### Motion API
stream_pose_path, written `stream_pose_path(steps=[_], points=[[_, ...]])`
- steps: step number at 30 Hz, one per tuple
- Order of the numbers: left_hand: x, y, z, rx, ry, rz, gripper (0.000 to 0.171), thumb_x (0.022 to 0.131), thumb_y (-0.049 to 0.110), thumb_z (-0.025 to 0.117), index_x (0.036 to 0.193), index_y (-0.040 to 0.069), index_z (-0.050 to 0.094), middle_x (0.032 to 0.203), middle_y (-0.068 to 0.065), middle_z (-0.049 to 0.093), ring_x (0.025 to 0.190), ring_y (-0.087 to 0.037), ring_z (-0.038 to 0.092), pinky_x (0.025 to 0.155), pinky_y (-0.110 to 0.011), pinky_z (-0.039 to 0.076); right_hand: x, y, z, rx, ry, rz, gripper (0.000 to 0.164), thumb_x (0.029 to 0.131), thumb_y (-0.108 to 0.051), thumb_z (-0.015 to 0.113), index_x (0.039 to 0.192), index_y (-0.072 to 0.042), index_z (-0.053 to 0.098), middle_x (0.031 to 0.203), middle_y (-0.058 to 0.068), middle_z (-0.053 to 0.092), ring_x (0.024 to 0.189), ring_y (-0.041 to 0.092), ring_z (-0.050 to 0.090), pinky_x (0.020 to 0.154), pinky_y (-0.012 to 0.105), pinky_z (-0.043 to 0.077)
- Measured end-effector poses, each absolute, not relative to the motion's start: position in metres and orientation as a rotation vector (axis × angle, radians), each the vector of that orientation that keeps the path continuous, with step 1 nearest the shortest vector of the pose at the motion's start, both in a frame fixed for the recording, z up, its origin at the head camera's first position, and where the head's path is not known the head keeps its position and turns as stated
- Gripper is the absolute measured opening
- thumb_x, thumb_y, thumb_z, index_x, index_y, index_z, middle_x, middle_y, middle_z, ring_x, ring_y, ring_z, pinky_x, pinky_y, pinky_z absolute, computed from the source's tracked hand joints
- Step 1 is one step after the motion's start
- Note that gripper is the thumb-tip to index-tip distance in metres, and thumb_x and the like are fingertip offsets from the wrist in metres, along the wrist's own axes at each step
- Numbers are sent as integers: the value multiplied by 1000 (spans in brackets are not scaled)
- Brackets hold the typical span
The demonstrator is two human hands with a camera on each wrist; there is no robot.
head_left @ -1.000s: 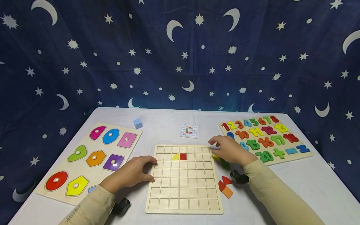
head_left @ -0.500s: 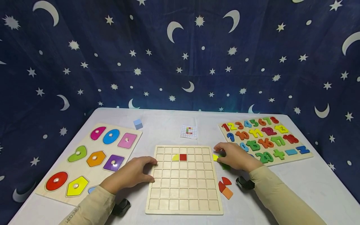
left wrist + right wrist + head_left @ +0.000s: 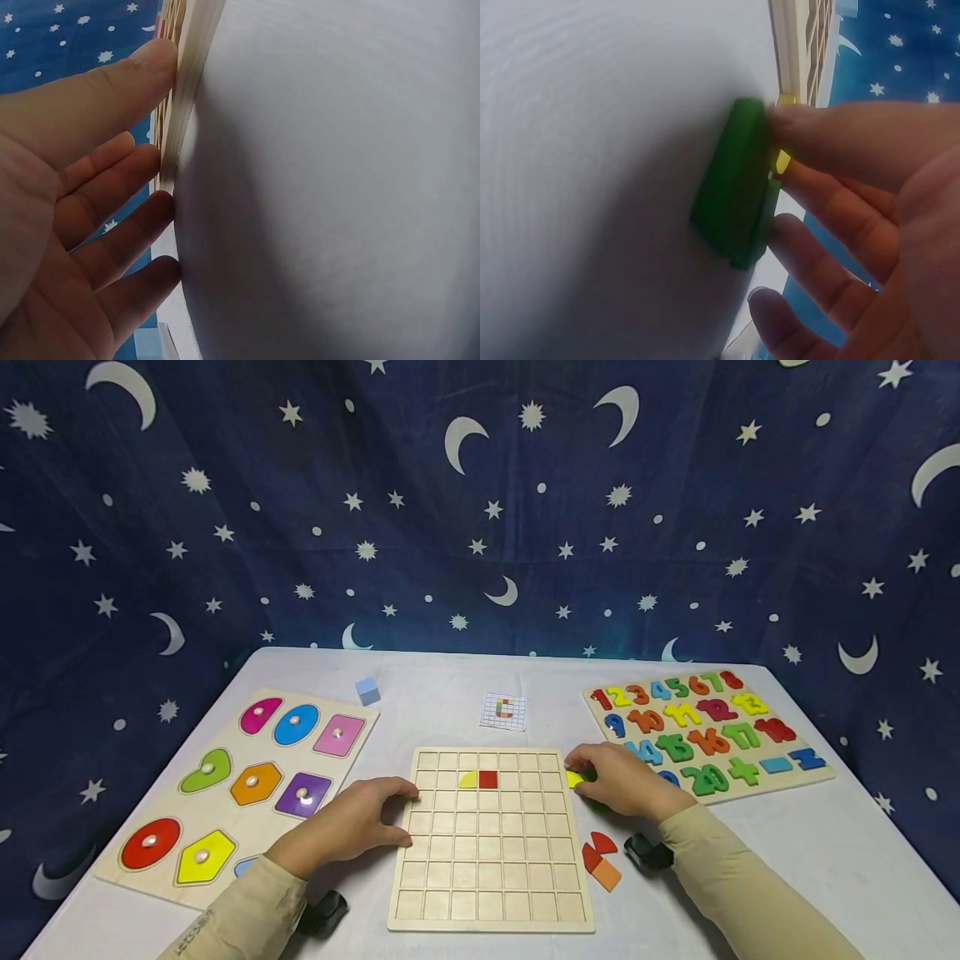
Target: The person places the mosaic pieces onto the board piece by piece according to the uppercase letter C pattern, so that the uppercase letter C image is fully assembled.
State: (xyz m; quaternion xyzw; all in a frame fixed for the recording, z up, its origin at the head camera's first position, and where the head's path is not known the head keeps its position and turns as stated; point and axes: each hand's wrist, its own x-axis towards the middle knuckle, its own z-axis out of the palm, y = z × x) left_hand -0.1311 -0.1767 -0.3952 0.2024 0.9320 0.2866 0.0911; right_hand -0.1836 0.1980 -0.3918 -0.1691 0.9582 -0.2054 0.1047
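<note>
A wooden grid board (image 3: pixel 492 847) lies in the middle of the table. In its upper part sit a yellow quarter-circle tile (image 3: pixel 468 780) and a red square tile (image 3: pixel 488 779). My left hand (image 3: pixel 345 821) rests its thumb and fingertips against the board's left edge, fingers fairly straight. Just off the right edge, my right hand (image 3: pixel 622 779) pinches a yellow tile (image 3: pixel 573 778) between thumb and index finger. The right wrist view has green tiles (image 3: pixel 731 176) right beside that tile. Below the right hand lie a red quarter-circle tile (image 3: pixel 603 842), another red tile (image 3: pixel 592 857) and an orange square tile (image 3: pixel 607 875).
A shape puzzle with knobs (image 3: pixel 247 818) lies at left, partly behind the left arm. At right is a number puzzle (image 3: pixel 802 777). A pattern card (image 3: pixel 503 711) and a light blue cube (image 3: pixel 367 691) lie behind the board. A starry curtain (image 3: pixel 420 527) hangs beyond.
My right hand has drawn back from the board's upper right corner to the yellow tile and now pinches it. The left hand has stayed at the board's edge.
</note>
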Motion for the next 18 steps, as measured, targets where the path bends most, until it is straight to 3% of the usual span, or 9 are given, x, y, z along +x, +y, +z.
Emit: stream_pose_path(steps=[18], points=[[-131,-177,-396,589,2777,854,49,73,14,90,115,9,67,116,-3,67,114,-29,60,105,-50,44,-185,191,-390,-517,2825,-584,23,89,-9,73,112,-11,69,91,-3,61,86,20,53,84,42,49]])
